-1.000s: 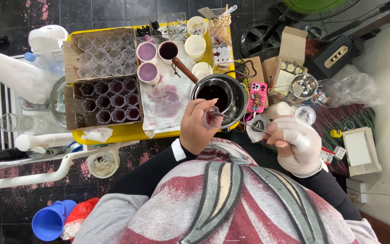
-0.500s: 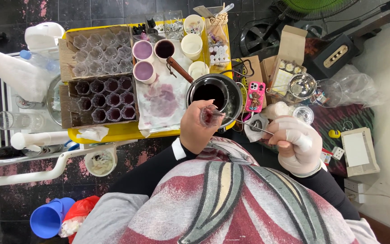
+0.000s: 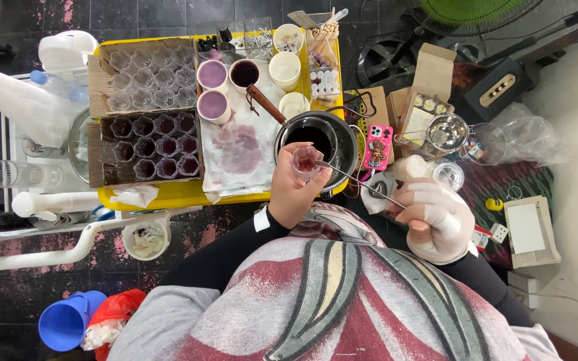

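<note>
Seen from above, a person sits over a dark tiled floor crowded with supplies. At the far left lie a white paper roll (image 3: pixel 15 100) and, lower down, a blue funnel (image 3: pixel 65 321). A yellow tray (image 3: pixel 168 195) carries the main things. Along its left edge sit two cardboard boxes: the upper one (image 3: pixel 152 77) holds empty clear cups, the lower one (image 3: pixel 155 147) holds cups filled with dark purple liquid. Toward the tray's middle lies a purple-stained white cloth (image 3: pixel 242 150), with three white cups (image 3: pixel 214 73) of purple liquid at its top edge. At the tray's right edge stands a black pot (image 3: pixel 316 137) of dark liquid. The left hand (image 3: pixel 296 190) has its grip closed around a small clear cup (image 3: pixel 306 160), held over the pot's near rim. The right hand (image 3: pixel 436 220), in a white glove, grips a thin metal spoon (image 3: pixel 356 180) whose tip reaches the cup. A pink phone (image 3: pixel 376 147) lies just right of the pot.
</note>
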